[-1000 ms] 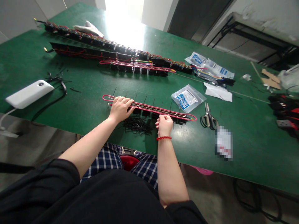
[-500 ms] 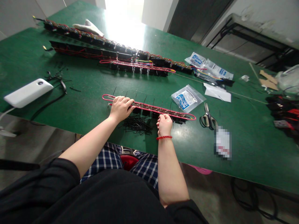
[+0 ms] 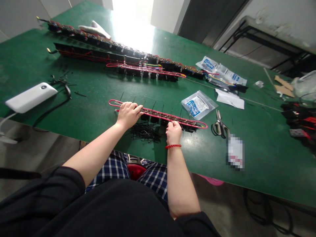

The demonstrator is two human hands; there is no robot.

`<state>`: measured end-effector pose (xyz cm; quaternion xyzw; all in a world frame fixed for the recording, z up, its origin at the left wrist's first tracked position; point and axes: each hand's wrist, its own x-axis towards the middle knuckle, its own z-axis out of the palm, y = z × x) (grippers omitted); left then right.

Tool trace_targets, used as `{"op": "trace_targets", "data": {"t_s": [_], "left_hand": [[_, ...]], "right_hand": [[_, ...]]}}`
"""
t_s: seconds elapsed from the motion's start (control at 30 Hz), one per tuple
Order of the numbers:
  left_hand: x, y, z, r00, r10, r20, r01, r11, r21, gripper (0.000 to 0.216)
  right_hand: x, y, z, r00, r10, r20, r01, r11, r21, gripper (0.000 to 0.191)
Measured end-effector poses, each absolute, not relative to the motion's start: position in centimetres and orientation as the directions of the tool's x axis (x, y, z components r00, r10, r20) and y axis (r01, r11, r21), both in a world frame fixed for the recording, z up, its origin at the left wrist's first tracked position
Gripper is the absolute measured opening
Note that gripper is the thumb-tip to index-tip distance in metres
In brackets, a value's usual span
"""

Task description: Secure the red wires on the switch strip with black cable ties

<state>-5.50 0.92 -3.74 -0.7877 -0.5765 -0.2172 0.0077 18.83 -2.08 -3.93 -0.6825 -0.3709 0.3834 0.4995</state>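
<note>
Left grip point(image 3: 128, 115): laid over wire strip point(image 3: 170, 117), if clamped I cannot tell | Right grip point(image 3: 174, 132): fingers together at strip's near edge, content hidden | Black ties point(image 3: 145, 133): heaped between both grips

No text is legible — labels point(image 3: 197, 104) on the clear bags point(image 3: 209, 106) are blurred.

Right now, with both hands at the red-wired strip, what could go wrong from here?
A hard pull by the right hand, closed at the near side of the red-wired strip, might shift it under the left hand; what the right hand pinches is hidden.
The loose black pieces lie between the forearms, so an arm could sweep some off the table.
Thin black ends stick up along the strip and might snag a passing finger.
</note>
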Motion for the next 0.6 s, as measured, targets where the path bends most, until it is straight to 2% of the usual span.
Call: {"op": "trace_targets", "data": {"t_s": [0.1,0.27,0.6], "left_hand": [[-5.6,0.9,-3.6,0.245,0.904,0.350,0.904,-0.343,0.255,0.039],[-5.6,0.7,-3.3,0.245,0.905,0.349,0.894,-0.350,0.280,0.038],[-5.6,0.7,-3.2,0.242,0.907,0.344,0.900,-0.342,0.269,0.039]], "right_hand": [[18.6,-2.3,-3.8,0.455,0.880,-0.139,0.135,-0.222,-0.966,0.019],[18.0,-3.1,-3.1,0.533,0.833,-0.148,0.035,-0.197,-0.980,0.017],[17.6,-3.2,-2.4,0.588,0.799,-0.128,-0.072,-0.106,-0.992,0.031]]}}
